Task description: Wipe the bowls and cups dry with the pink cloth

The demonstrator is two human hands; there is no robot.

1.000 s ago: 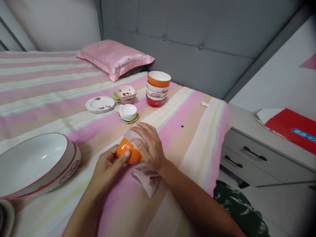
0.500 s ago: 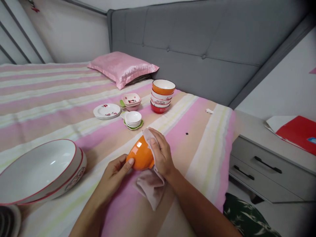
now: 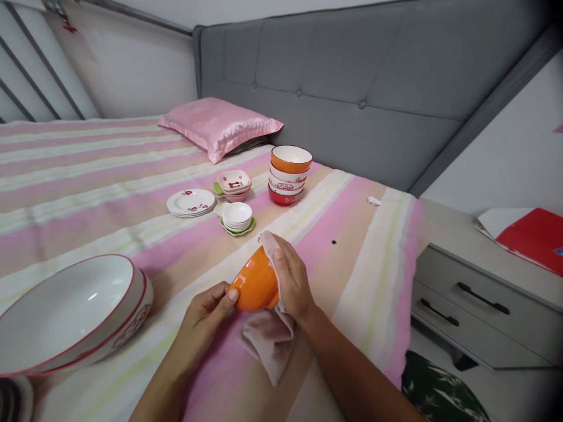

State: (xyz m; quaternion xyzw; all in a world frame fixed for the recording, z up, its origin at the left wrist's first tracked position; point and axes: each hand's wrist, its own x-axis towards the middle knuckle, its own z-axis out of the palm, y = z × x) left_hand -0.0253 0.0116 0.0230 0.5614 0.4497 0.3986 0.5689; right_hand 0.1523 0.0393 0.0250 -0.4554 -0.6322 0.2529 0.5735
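An orange bowl [image 3: 255, 283] is held tilted on its side above the bed, its glossy outside facing me. My left hand [image 3: 211, 310] grips its left edge, thumb on the outside and fingers behind. A greyish-pink cloth [image 3: 269, 343] is in my right hand [image 3: 292, 278], pressed against the right side of the bowl. The cloth's lower end hangs down to the striped bedspread. My right fingers lie over the cloth near the rim; the bowl's inside is hidden.
Beyond my hands stand stacked bowls [image 3: 288, 179], small white dishes [image 3: 237, 214], pink dishes [image 3: 234, 181] and flowered plates [image 3: 191, 202]. Large red-rimmed bowls [image 3: 70, 310] sit at left. A pink pillow [image 3: 220, 123] lies by the grey headboard [image 3: 329, 76]. A nightstand [image 3: 484, 293] is right.
My view has tilted up slightly, so the scene sits a little lower. Both hands, with the bowl and cloth, have shifted marginally right; their grips look the same.
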